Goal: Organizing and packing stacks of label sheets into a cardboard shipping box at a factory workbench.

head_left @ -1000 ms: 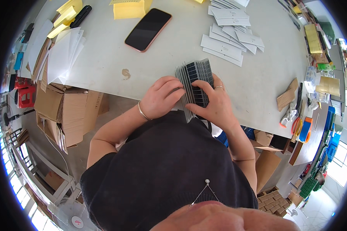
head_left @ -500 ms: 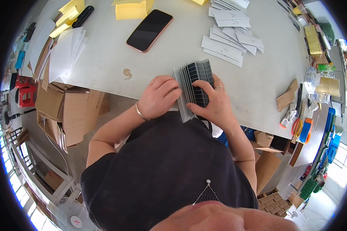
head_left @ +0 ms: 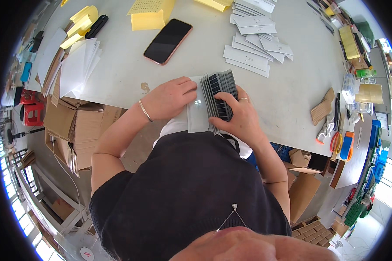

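- Right hand (head_left: 241, 114) is clamping the stack (head_left: 222, 83) between thumb and fingers.
- Left hand (head_left: 170, 98) is touching the pale card's (head_left: 197, 118) outer edge; whether it is pinching, I cannot tell.
- Stack is standing between the hands, at the table's (head_left: 287, 108) near edge.
- Steady right pressure and a light left touch are probably sparing thin edges from bending.

Pt hidden, pt cut off
Can't see some fingertips of R hand (head_left: 243, 119) behind dk stack (head_left: 221, 83); can't read white slips (head_left: 246, 57), print too sm; lose fan (head_left: 72, 244) at btm edge.
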Demonstrator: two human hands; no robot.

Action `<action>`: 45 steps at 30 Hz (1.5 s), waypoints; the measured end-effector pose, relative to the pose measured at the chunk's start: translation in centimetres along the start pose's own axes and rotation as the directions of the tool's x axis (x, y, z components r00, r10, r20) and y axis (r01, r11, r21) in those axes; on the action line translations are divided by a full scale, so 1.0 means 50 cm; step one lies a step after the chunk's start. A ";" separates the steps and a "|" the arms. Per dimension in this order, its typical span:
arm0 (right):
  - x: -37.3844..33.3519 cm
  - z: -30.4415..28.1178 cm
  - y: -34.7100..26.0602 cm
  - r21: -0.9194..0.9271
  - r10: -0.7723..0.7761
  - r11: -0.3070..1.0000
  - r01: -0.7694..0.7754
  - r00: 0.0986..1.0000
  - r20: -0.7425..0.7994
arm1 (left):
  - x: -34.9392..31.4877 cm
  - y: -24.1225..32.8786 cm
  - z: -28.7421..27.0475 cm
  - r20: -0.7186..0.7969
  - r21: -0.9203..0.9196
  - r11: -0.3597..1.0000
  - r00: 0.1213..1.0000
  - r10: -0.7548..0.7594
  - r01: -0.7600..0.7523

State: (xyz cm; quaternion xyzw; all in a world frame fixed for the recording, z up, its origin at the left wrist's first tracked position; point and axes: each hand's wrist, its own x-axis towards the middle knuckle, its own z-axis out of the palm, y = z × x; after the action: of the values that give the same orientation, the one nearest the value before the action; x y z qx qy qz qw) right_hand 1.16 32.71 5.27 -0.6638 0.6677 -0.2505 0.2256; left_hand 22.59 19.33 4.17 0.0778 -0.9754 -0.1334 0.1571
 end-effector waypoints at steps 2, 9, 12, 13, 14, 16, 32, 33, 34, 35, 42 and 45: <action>-0.001 0.000 -0.001 -0.010 0.006 1.000 -0.006 1.000 0.016 | 0.003 -0.001 -0.004 0.004 0.017 1.000 1.000 -0.025 0.025; 0.003 -0.002 -0.005 -0.039 -0.010 0.999 0.010 1.000 0.001 | 0.105 -0.011 -0.003 -0.084 0.117 0.978 0.979 0.185 -0.174; 0.003 -0.014 -0.013 -0.068 -0.006 0.998 0.012 0.996 0.087 | 0.154 -0.024 -0.014 0.123 0.053 0.958 0.953 0.276 -0.283; -0.007 -0.013 -0.009 -0.052 -0.018 0.998 0.022 0.997 0.074 | 0.168 -0.026 -0.015 0.168 0.042 0.937 0.927 0.334 -0.346; -0.014 -0.009 0.000 -0.036 -0.034 0.999 0.036 0.998 0.058 | 0.185 -0.033 -0.018 0.251 -0.014 0.935 0.904 0.346 -0.354; -0.033 -0.006 0.023 -0.001 -0.161 0.987 0.161 0.987 0.007 | 0.207 -0.049 -0.016 0.296 -0.027 0.904 0.861 0.414 -0.426; -0.301 -0.081 0.213 0.101 0.176 0.984 -0.145 0.852 -0.493 | 0.360 0.120 0.187 -0.026 -0.338 0.859 0.916 0.400 -0.385; -0.313 -0.080 0.212 0.091 0.167 0.986 -0.140 0.856 -0.489 | 0.352 0.130 0.197 -0.036 -0.335 0.861 0.918 0.395 -0.383; -0.323 -0.080 0.211 -0.008 0.179 0.977 -0.214 0.833 -0.523 | 0.343 0.137 0.207 -0.062 -0.350 0.867 0.932 0.358 -0.356; -0.332 -0.078 0.212 -0.095 0.195 0.950 -0.298 0.801 -0.566 | 0.341 0.143 0.213 -0.078 -0.369 0.867 0.941 0.331 -0.335; -0.300 -0.001 0.197 -0.080 0.283 0.890 -0.449 0.683 -0.674 | 0.341 0.139 0.210 -0.021 -0.365 0.874 0.941 0.338 -0.322; -0.281 -0.016 0.189 -0.005 0.269 0.930 -0.367 0.692 -0.670 | 0.352 0.118 0.196 0.064 -0.359 0.886 0.939 0.338 -0.294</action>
State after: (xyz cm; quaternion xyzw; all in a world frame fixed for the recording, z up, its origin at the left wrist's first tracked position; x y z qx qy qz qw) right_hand -6.38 46.73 -0.54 -0.4204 0.8242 -0.3781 -0.0311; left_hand 2.19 23.83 1.90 -0.1195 -0.9444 -0.2789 0.1266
